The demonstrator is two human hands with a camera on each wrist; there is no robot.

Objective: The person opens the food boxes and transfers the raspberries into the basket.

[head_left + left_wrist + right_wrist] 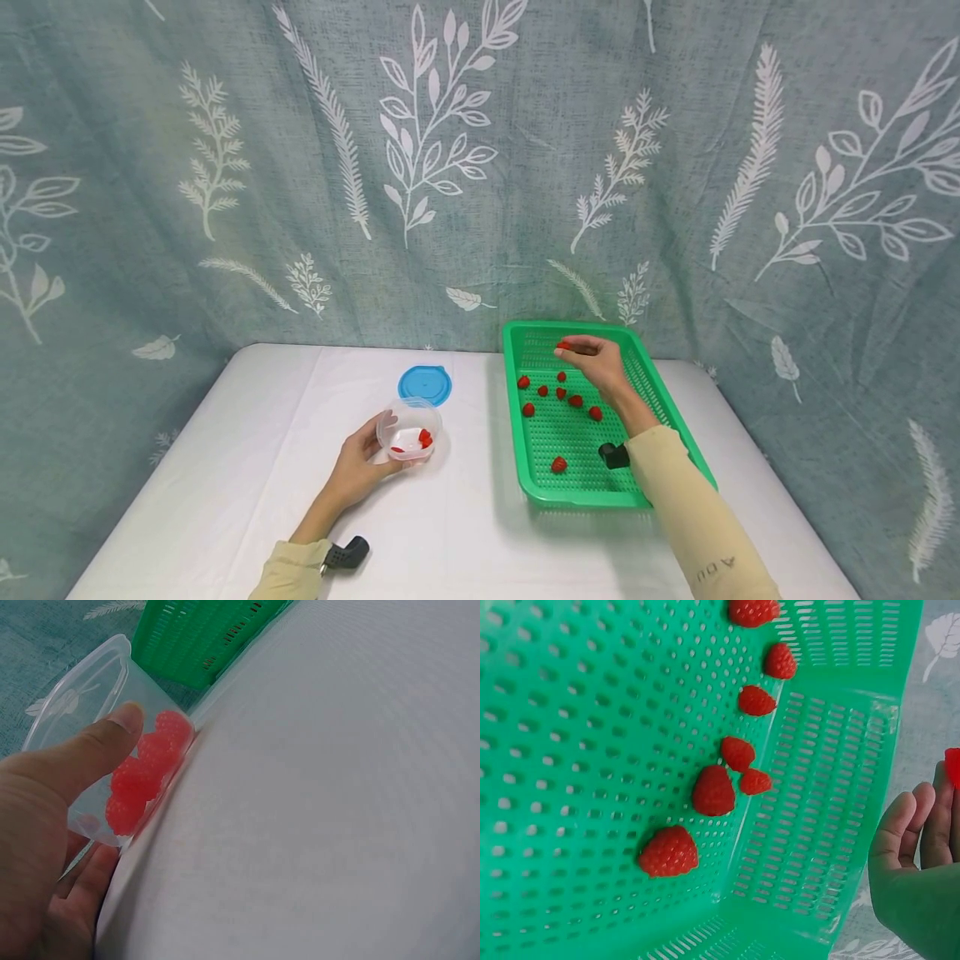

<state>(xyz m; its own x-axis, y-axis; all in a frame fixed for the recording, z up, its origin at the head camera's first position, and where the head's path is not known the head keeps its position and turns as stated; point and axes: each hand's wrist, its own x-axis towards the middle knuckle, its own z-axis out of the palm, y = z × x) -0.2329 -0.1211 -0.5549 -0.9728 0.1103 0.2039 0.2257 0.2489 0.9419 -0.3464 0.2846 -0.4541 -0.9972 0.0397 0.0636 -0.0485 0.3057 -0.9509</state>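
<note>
My left hand [362,469] grips a small clear plastic container [390,432] from its left side, thumb along the near wall. Several red raspberries [139,776] lie in its bottom, seen through the wall in the left wrist view. Over the far part of a green plastic basket [517,450], my right hand [600,367] pinches one raspberry [563,345] between thumb and fingertips. Beneath that hand, more raspberries [714,791] are scattered on the basket floor, most toward its far end and one [558,465] near the front.
A round blue lid [424,384] lies flat on the white table [465,542], just behind the container. The basket stands to the right with raised, slotted walls. A grey-green leaf-patterned curtain [480,167] hangs behind the table.
</note>
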